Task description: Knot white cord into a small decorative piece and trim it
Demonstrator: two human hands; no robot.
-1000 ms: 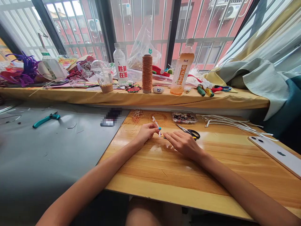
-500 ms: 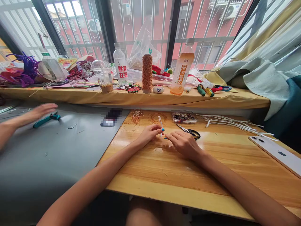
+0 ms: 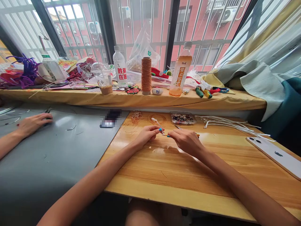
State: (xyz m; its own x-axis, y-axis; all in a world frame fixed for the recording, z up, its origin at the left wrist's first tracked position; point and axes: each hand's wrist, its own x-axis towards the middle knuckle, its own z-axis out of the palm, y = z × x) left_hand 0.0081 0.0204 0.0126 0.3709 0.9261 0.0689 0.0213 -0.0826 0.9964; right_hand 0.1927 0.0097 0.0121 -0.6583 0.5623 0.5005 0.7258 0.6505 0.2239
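Observation:
My left hand (image 3: 149, 135) pinches a short white strip (image 3: 157, 121), whose upper end sticks up and leans left above the fingers. Close on its right, my right hand (image 3: 185, 141) is closed around a thin tool with a yellow-orange end (image 3: 198, 135) showing past the knuckles. The tool's thin tip points at the strip's lower end, near my left fingertips. Both hands are just above the wooden board (image 3: 145, 169). Scissors (image 3: 178, 126) lie behind my right hand, mostly hidden by it.
Behind my hands are coiled copper wire (image 3: 135, 116) and a clear box of small pieces (image 3: 182, 118). White cords (image 3: 225, 123) and a phone (image 3: 277, 153) lie to the right. Another person's hand (image 3: 35, 124) rests on the grey mat (image 3: 66, 157). Bottles (image 3: 181, 73) stand on the ledge.
The white strip has tilted left from near upright. My right hand has shifted slightly and now covers most of the scissors. The other person's hand has lowered over the teal pliers.

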